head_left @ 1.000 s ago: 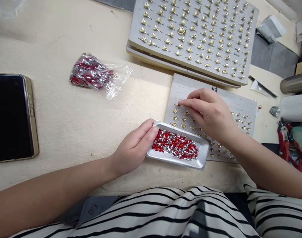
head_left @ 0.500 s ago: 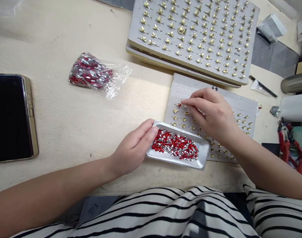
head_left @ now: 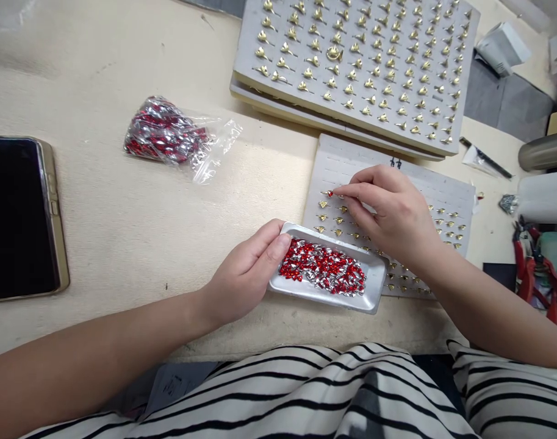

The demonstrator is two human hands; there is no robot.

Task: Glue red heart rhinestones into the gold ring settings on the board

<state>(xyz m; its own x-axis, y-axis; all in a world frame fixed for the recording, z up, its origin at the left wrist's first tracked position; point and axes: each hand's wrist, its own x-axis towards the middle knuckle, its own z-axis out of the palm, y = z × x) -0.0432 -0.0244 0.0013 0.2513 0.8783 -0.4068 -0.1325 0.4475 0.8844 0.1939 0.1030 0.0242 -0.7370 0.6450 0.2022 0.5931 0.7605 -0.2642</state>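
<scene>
My left hand (head_left: 248, 271) grips the left end of a small white metal tray (head_left: 372, 291), thumb over its rim. Loose red rhinestones (head_left: 324, 265) with silvery backs, some face up and some face down, lie in it. Over a grey foam ring board (head_left: 335, 160), my right hand (head_left: 392, 210) is closed in a pinch. Its fingertips meet a red rhinestone (head_left: 330, 193) at the ring in the upper left of the filled rows. Below it, gold rings (head_left: 323, 204) with triangular settings stand in the slots; my right hand hides some of them.
Behind is a stack of foam boards (head_left: 278, 97) full of gold rings. A clear zip bag (head_left: 163, 131) of red stones lies left of it. A phone (head_left: 19, 216) is at far left; red-handled pliers (head_left: 529, 274) and a black pen-like tool (head_left: 486, 160) are at right.
My right hand has shifted very slightly, its fingertips staying by the red rhinestone. The tray and my left hand hold still.
</scene>
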